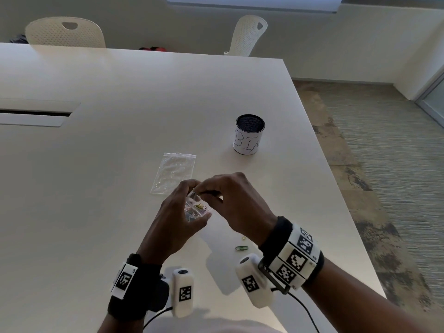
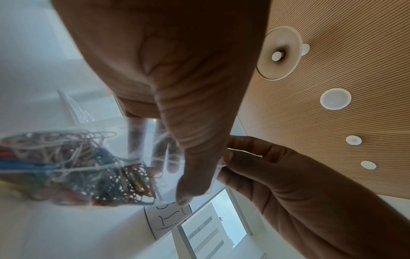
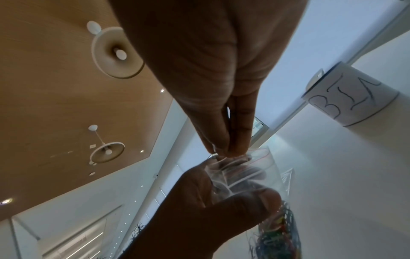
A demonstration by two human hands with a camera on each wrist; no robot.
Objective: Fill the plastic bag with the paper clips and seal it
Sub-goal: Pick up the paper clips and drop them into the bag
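Observation:
A small clear plastic bag (image 1: 197, 209) holding several coloured paper clips (image 2: 88, 168) is held above the white table (image 1: 120, 164). My left hand (image 1: 179, 217) grips the bag (image 2: 124, 140) around its upper part, thumb across the front. My right hand (image 1: 228, 200) pinches the bag's top edge (image 3: 224, 156) between thumb and fingertips. The clips (image 3: 277, 236) sit bunched in the bag's lower part. A loose green paper clip (image 1: 241, 248) lies on the table under my right wrist, with a small yellowish clip (image 1: 243, 237) just beyond it.
A second, empty clear zip bag (image 1: 174, 173) lies flat on the table just beyond my hands. A black mesh cup with a paper label reading BIN (image 1: 248, 138) stands further right. The table's right edge (image 1: 336, 179) runs close by; two white chairs stand at the far side.

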